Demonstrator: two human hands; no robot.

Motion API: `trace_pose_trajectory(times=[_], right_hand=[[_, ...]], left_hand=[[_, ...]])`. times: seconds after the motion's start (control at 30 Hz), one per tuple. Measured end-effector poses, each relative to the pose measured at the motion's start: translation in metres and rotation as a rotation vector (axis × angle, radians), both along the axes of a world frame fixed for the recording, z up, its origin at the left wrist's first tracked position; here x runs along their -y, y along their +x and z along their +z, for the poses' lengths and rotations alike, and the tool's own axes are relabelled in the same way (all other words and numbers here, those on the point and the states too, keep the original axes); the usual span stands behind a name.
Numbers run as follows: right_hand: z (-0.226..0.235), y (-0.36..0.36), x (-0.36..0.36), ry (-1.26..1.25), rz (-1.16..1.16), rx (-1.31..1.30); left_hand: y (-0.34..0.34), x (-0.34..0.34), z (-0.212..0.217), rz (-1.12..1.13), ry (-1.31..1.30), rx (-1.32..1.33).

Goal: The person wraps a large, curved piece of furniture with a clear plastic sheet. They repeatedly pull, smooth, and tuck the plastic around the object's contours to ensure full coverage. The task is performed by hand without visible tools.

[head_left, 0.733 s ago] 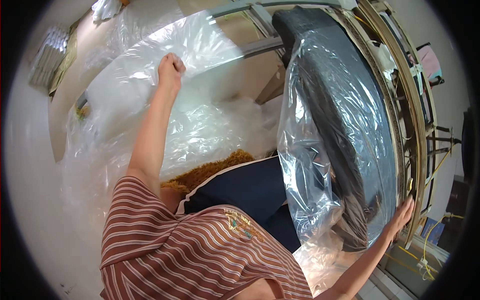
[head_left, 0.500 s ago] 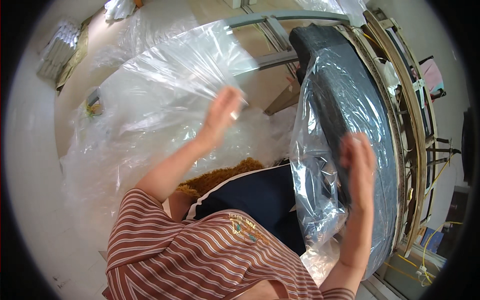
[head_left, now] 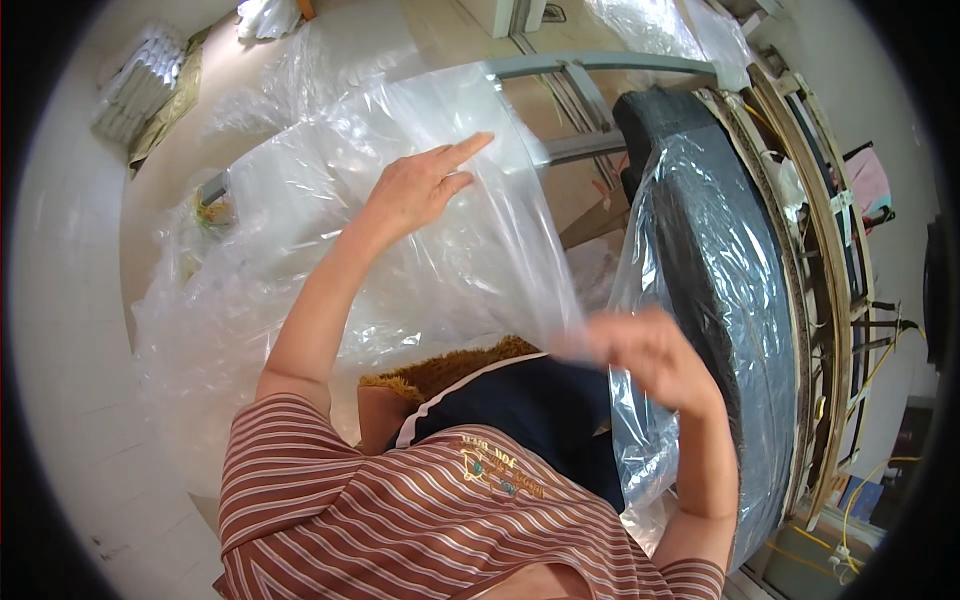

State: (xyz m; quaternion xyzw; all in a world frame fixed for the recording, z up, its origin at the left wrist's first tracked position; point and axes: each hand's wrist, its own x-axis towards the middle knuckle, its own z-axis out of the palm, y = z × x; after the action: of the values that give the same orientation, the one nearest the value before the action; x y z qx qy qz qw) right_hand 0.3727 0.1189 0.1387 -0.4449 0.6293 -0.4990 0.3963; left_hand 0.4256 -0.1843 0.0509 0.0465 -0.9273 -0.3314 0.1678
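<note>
A large pile of thin clear plastic film (head_left: 300, 250) spreads in front of me and to my left. My left hand (head_left: 425, 185) rests over its upper part, index finger stretched out and thumb apart. At the film's right edge, my right hand (head_left: 645, 350) is closed and blurred; the film runs in a pulled line down to its fingertips. Just right of that hand stands a long dark stack of sheets (head_left: 690, 240), wrapped in glossy clear plastic.
A grey metal frame (head_left: 575, 95) crosses beyond the film. Wooden rails (head_left: 820, 280) with yellow cords stand at the right. A brown furry cover (head_left: 460, 365) lies by my legs. Bundled white rolls (head_left: 140, 85) sit at the far left.
My right hand has moved left from the wrapped stack to the film's edge. My left hand has shifted left and its fingers have spread. The gathered film now lies flatter.
</note>
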Motion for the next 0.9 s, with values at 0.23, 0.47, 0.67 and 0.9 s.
trace_pose_trajectory(times=[0.23,0.47,0.67,0.9], right_hand=[[0.056,-0.034,-0.04,0.059,-0.021,0.096],[-0.058,0.0,0.081,0.133,-0.162,-0.038],[0.081,0.082,-0.199,-0.167,-0.714,0.014],[0.057,0.574,-0.642,-0.824,-2.761,-0.649]], left_hand=[[0.009,-0.073,0.025,-0.592,0.289,0.139],[0.094,-0.267,0.117,-1.469,0.759,-0.011],[0.089,-0.243,0.187,-1.127,0.282,-0.347],[-0.033,-0.326,0.144,-0.5,0.363,-0.518]])
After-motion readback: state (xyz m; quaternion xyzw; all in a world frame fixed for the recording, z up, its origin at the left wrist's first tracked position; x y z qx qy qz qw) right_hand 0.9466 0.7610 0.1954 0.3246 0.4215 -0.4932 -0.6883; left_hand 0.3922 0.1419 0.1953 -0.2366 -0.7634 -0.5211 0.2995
